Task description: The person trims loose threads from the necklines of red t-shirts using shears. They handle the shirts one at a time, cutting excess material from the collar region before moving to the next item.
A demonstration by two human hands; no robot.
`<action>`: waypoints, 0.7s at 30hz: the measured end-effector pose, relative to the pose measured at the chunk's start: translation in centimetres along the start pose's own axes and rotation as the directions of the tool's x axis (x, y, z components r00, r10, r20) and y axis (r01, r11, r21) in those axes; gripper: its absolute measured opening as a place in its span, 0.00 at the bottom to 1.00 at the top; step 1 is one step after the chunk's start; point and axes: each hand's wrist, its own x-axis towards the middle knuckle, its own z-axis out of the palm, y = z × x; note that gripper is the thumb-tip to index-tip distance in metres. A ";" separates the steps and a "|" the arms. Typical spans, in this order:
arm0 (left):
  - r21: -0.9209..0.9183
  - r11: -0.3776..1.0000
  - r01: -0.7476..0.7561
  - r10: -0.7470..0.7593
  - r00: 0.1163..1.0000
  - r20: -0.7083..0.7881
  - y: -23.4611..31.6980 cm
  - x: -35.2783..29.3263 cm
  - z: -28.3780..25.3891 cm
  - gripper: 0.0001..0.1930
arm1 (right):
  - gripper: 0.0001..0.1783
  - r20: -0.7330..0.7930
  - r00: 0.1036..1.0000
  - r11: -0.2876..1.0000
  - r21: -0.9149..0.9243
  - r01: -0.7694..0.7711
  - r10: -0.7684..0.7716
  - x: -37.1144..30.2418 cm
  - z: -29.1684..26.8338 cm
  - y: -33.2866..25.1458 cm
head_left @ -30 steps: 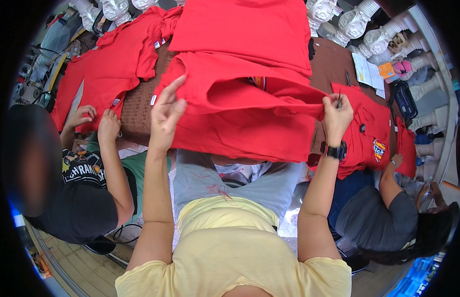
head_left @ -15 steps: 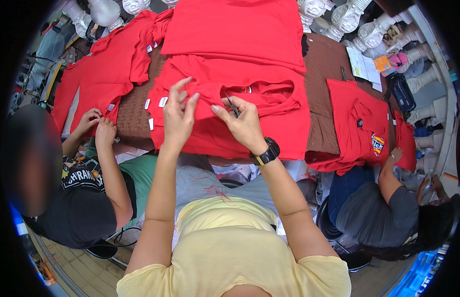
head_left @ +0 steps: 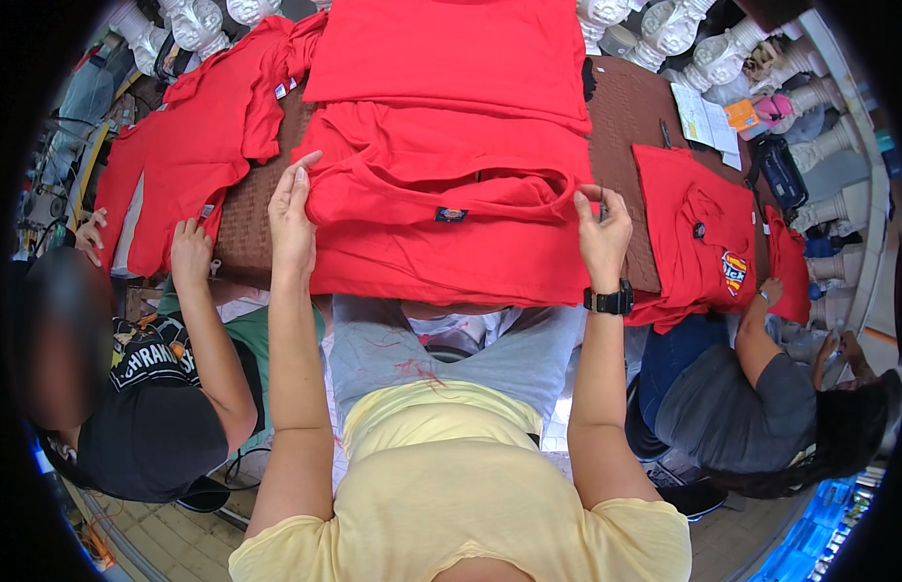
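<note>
A red T-shirt (head_left: 441, 262) lies across the table edge in front of me, its neck opening facing up and a small dark label showing at the collar. My left hand (head_left: 294, 215) is closed on the shirt's left side, thumb and fingers pinching the cloth. At the opposite side, my right hand (head_left: 604, 238) pinches the cloth with its fingers curled. A small dark bit shows among the right fingers, too little to make out. The shirt is drawn out between both hands.
Behind it lies another flat red garment (head_left: 446, 53) on the brown tablecloth (head_left: 621, 107). People sit close on both sides, with red garments (head_left: 174, 160) at left and a printed red shirt (head_left: 698, 233) at right. Papers (head_left: 705, 124) and white ornate posts (head_left: 664, 34) stand beyond.
My hands have moved apart to the shirt's two sides. The collar has been turned, showing its label; the dark snips my right hand held are no longer plainly visible.
</note>
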 end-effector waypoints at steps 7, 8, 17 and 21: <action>0.002 1.000 -0.005 0.005 1.000 -0.002 -0.3 -0.2 -0.6 0.16 | 0.25 0.029 0.965 0.965 0.026 -0.262 0.261 -1.0 1.1 1.0; 0.002 1.000 -0.010 0.010 1.000 -0.012 -0.3 -0.4 -0.6 0.16 | 0.27 0.062 0.956 0.957 0.031 -0.290 0.288 -1.1 1.2 1.0; 0.002 1.000 0.007 -0.007 1.000 -0.005 0.8 -1.6 -0.4 0.15 | 0.17 0.111 0.963 0.957 0.127 -0.259 0.246 -1.3 1.7 5.0; 0.192 0.980 0.051 -0.053 0.999 0.002 0.7 -1.7 -1.8 0.17 | 0.13 0.092 0.966 0.944 0.210 -0.255 0.240 -1.1 -0.2 3.2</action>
